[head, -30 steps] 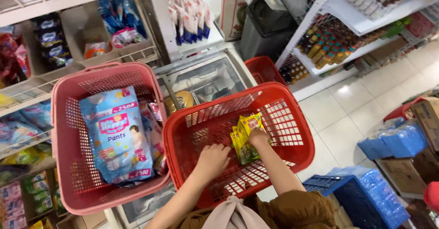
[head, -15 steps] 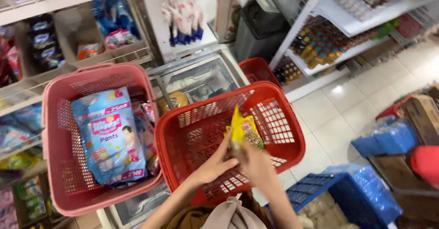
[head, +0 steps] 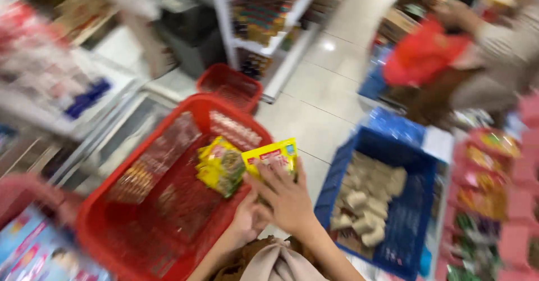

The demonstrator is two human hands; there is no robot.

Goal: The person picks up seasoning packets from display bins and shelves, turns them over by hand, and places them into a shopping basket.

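Note:
The view is blurred by motion. My right hand [head: 287, 198] grips a flat yellow packet [head: 273, 154] over the near right rim of a red plastic basket [head: 140, 202]. My left hand [head: 249, 220] sits just under it, partly hidden, and holds a bunch of yellow and green packets [head: 220, 167] above the inside of the basket. The two hands touch each other.
A blue crate [head: 412, 213] of beige lumps stands right of the red basket. A pink basket [head: 25, 188] with a nappy pack [head: 33, 253] is at the lower left, and a small red basket [head: 230, 84] lies by a white shelf [head: 264, 28]. A person [head: 494, 51] with a red bag [head: 424, 51] stands at the upper right, and stocked shelves [head: 494, 197] line the right.
The view has swung to the right. Both hands have lifted the yellow packets from inside the red basket to its right rim. The blue crate and another person have come into view.

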